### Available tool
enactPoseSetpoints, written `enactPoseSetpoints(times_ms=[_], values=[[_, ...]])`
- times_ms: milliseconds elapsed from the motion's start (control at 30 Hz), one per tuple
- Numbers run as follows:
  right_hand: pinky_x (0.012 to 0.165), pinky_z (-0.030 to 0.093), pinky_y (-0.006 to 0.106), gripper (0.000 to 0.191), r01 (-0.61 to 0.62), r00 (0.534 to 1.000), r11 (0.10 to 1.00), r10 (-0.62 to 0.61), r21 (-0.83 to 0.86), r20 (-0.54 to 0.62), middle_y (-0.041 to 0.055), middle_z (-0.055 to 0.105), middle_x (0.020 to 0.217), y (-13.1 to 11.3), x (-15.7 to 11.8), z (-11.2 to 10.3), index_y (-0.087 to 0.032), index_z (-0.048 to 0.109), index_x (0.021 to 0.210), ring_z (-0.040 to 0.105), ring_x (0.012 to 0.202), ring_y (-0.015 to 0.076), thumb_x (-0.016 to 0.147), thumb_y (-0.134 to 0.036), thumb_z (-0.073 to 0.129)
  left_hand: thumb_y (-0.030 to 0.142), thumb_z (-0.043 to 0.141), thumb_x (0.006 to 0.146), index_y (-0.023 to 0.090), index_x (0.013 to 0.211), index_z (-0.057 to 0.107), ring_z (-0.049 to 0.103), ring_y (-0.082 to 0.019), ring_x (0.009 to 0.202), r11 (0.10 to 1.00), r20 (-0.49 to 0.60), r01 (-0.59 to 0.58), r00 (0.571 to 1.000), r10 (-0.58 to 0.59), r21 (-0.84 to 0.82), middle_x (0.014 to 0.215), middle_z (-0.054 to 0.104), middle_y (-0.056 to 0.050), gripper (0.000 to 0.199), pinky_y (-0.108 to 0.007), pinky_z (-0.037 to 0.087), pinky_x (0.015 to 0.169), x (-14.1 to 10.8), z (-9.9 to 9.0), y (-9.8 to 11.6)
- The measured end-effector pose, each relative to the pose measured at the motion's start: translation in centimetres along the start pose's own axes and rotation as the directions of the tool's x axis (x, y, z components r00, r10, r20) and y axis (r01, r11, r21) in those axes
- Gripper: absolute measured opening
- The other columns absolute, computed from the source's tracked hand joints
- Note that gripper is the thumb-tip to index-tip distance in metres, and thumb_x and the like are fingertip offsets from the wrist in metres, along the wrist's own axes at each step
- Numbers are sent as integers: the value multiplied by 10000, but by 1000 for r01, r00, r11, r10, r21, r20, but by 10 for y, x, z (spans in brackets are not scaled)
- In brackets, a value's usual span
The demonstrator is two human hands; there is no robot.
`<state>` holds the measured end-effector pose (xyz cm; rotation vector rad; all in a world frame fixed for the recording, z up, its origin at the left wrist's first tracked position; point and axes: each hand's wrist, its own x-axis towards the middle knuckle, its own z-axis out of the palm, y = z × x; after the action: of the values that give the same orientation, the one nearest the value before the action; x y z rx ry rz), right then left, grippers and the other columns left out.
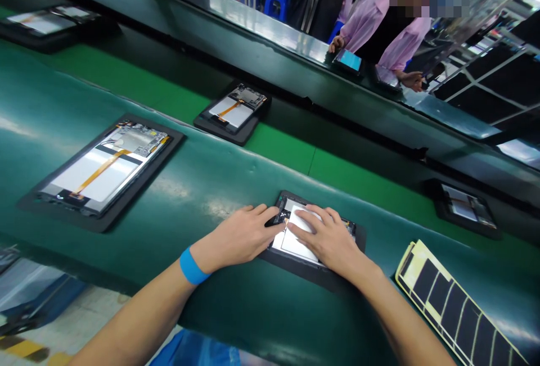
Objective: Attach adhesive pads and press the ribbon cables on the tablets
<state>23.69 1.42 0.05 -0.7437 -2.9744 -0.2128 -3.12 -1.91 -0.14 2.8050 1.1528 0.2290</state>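
Note:
An opened tablet (295, 251) lies on a black pad in front of me, its inner side with a white battery facing up. My left hand (240, 234) is at its left end, with the thumb and forefinger close together over a small black part. Whatever is between those fingertips is too small to make out. Across the battery rests my right hand (331, 239), its fingers spread and touching the surface. The palm hides the tablet's right-hand section. Another opened tablet (103, 172), with an orange ribbon cable across its battery, lies on a pad to the left.
On the green conveyor belt (291, 149) beyond the bench sit more opened tablets, including one with an orange cable (234, 110) and one at right (466, 206). A yellow-edged sheet with black strips (447, 298) lies right. Across the line, a person in pink sleeves (371, 20) handles devices.

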Motion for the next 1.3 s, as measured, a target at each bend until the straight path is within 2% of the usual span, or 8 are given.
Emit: enactPoseSetpoints(times_ms=[200,400,600,767,967,1300], values=[[1014,361,464,396,50,998,999,-51,16,47,75,586,1449,4,0,-2,-306,601,1385,430,1357,314,998,-219,606,185,495,1002,217,1312,586,625,-254,938,1000,-2,-2,1000,2,8,1164,610,-120,325,-377,545,760,0,-1,0],[999,380,476,366,-15,998,1000,15,10,53,73,581,1455,2,2,-2,-337,604,1382,452,1354,326,1021,-287,588,176,489,1000,225,1304,595,627,-259,954,1000,35,12,999,-12,0,1184,615,-118,325,-382,552,768,0,-3,2],[1011,388,466,383,-6,999,1000,5,29,46,96,592,1435,-3,3,-5,-288,586,1404,452,1353,318,1021,-296,585,206,501,1001,233,1313,607,626,-271,977,999,31,21,999,-19,-50,1213,607,-116,331,-411,558,797,-2,-6,-2],[1031,371,480,383,-15,998,999,11,46,68,92,593,1437,-7,4,-7,-256,589,1397,448,1347,322,1021,-331,581,203,541,978,250,1301,623,621,-257,992,996,15,35,999,-34,-84,1227,586,-108,336,-389,550,823,-4,-8,-5],[1029,372,493,365,-48,998,996,46,69,36,107,599,1425,-11,3,-6,-237,613,1365,457,1330,325,1017,-342,584,203,541,976,259,1335,607,627,-262,985,997,38,33,999,-30,-76,1236,580,-111,370,-398,556,823,-4,-9,-5],[1031,392,490,395,-54,997,994,49,98,54,114,587,1436,-10,2,-5,-242,603,1391,449,1349,328,1006,-329,599,208,536,980,289,1403,565,633,-259,995,996,49,47,998,-44,-79,1271,564,-103,432,-381,539,821,-5,-8,-5]])
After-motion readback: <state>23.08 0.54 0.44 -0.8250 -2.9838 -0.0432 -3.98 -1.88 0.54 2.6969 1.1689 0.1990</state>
